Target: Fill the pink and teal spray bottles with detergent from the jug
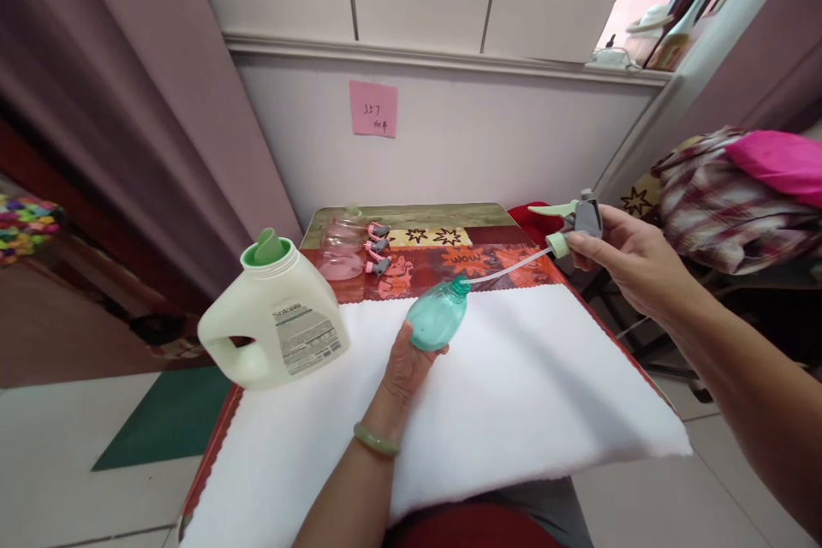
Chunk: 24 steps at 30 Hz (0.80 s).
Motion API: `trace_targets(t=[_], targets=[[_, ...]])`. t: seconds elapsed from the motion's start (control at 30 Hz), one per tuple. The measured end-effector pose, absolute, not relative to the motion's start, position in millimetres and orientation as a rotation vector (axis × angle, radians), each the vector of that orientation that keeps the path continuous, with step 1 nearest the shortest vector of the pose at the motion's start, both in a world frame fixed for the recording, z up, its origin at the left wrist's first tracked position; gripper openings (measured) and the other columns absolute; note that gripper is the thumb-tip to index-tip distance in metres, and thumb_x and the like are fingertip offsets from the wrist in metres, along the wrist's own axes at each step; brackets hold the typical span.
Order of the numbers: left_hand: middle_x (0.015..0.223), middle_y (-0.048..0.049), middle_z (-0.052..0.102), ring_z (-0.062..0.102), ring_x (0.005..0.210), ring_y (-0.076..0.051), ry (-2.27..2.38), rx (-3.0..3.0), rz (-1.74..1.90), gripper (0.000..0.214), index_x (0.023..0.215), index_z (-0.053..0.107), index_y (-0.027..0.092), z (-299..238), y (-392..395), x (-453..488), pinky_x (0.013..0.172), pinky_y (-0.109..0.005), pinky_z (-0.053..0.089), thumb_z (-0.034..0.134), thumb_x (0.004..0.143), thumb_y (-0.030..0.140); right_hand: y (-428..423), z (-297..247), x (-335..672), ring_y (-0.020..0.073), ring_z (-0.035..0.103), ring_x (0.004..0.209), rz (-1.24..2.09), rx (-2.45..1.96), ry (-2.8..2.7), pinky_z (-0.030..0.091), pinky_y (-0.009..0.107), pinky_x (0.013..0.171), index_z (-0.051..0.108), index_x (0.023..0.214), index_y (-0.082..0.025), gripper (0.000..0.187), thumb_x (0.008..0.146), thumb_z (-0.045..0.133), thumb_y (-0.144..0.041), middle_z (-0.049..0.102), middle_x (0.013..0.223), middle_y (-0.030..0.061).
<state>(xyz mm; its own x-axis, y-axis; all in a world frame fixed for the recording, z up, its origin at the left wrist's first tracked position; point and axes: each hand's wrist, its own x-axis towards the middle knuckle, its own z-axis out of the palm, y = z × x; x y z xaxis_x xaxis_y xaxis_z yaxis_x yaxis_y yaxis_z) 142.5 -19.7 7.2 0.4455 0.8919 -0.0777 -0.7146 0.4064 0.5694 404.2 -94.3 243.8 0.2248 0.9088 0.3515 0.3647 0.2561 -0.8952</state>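
My left hand [406,360] is closed around a small translucent green bottle [439,317], tilted with its neck to the upper right. To the right, my right hand [620,250] grips a grey and pale green spray trigger head [581,218] by its body. A thin white dip tube [507,270] runs from the head down to the bottle's mouth; its tip is at or just inside the opening, I cannot tell which. At the left of the table stands a large cream detergent jug [292,321] with its mouth uncapped and a green spout inside.
Several pink transparent spray bottles [343,264] with grey and pink trigger heads lie at the back left. A white cloth [514,411] covers the table's front. A pink note [373,109] is on the wall; piled clothes [719,197] are at right.
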Motion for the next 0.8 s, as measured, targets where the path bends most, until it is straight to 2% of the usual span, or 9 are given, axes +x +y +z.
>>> trace_targets(t=[0.17, 0.27, 0.37, 0.5, 0.6, 0.7, 0.8], targets=[[0.124, -0.0123, 0.068, 0.067, 0.096, -0.029, 0.406, 0.507, 1.028, 0.058, 0.119, 0.069, 0.026, 2, -18, 142, 0.064, -0.037, 0.056, 0.078, 0.074, 0.061, -91, 246, 400, 0.0119, 0.055, 0.067, 0.576, -1.355, -1.425, 0.049, 0.024, 0.06, 0.067, 0.111, -0.021, 0.038, 0.082, 0.079, -0.042, 0.063, 0.082, -0.0017], [0.127, -0.0135, 0.067, 0.067, 0.099, -0.031, 0.401, 0.51, 1.008, 0.057, 0.119, 0.069, 0.025, 0, -18, 142, 0.064, -0.038, 0.056, 0.077, 0.075, 0.06, -85, 243, 394, 0.0137, 0.061, 0.074, 0.597, -1.335, -1.479, 0.054, 0.026, 0.069, 0.066, 0.115, -0.021, 0.04, 0.082, 0.079, -0.04, 0.067, 0.089, 0.0001], [0.128, -0.014, 0.067, 0.068, 0.1, -0.033, 0.394, 0.513, 0.996, 0.058, 0.122, 0.067, 0.025, -1, -18, 142, 0.064, -0.039, 0.056, 0.077, 0.076, 0.059, -76, 233, 385, 0.0176, 0.065, 0.08, 0.613, -1.307, -1.506, 0.057, 0.032, 0.076, 0.066, 0.109, -0.021, 0.036, 0.081, 0.079, -0.04, 0.069, 0.088, 0.0011], [0.124, -0.0114, 0.069, 0.068, 0.098, -0.031, 0.377, 0.528, 0.982, 0.056, 0.119, 0.068, 0.027, 1, -19, 142, 0.064, -0.039, 0.056, 0.076, 0.076, 0.061, -63, 216, 370, 0.0219, 0.067, 0.085, 0.749, -1.275, -1.568, 0.059, 0.039, 0.079, 0.066, 0.105, -0.022, 0.033, 0.08, 0.079, -0.041, 0.07, 0.091, 0.0021], [0.121, -0.0114, 0.07, 0.068, 0.098, -0.031, 0.37, 0.532, 0.969, 0.056, 0.117, 0.069, 0.027, 4, -20, 141, 0.064, -0.038, 0.055, 0.077, 0.074, 0.063, -56, 205, 358, 0.0208, 0.068, 0.083, 0.872, -1.252, -1.605, 0.06, 0.039, 0.078, 0.066, 0.104, -0.023, 0.028, 0.083, 0.076, -0.039, 0.07, 0.091, 0.0007], [0.121, -0.0136, 0.069, 0.068, 0.098, -0.031, 0.369, 0.523, 0.966, 0.06, 0.12, 0.068, 0.024, 4, -19, 141, 0.065, -0.038, 0.055, 0.076, 0.075, 0.062, -52, 199, 349, 0.018, 0.066, 0.08, 0.862, -1.259, -1.647, 0.059, 0.036, 0.076, 0.067, 0.1, -0.022, 0.024, 0.083, 0.076, -0.036, 0.067, 0.088, -0.0003], [0.124, -0.0148, 0.067, 0.068, 0.098, -0.031, 0.372, 0.504, 0.98, 0.067, 0.128, 0.063, 0.023, 3, -19, 142, 0.066, -0.039, 0.056, 0.076, 0.075, 0.063, -50, 192, 343, 0.0192, 0.067, 0.086, 0.951, -1.189, -1.524, 0.059, 0.038, 0.08, 0.064, 0.117, -0.023, 0.043, 0.079, 0.08, -0.035, 0.07, 0.098, 0.0021]])
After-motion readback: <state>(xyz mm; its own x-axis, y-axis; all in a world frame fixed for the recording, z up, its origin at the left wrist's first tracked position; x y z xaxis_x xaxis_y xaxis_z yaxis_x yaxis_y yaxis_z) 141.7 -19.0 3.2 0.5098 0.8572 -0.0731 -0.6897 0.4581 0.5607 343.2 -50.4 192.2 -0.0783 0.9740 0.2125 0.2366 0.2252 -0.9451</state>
